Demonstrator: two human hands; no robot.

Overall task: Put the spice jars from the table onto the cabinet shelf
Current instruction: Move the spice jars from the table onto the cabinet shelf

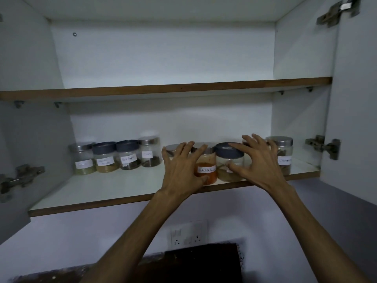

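Now | left hand (pixel 181 170) is wrapped round the chilli jar (pixel 206 172), thumb at its base | right hand (pixel 257 162) is spread wide on the grey-lid jar (pixel 229 162) | both jars are stood at the front of the lower shelf (pixel 102 190) | four jars (pixel 114 157) are lined up at left, one (pixel 282 154) at far right

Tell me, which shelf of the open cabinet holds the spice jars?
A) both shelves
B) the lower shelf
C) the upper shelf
B: every spice jar, such as the red chilli powder jar, stands on the lower shelf, while the upper shelf shows none.
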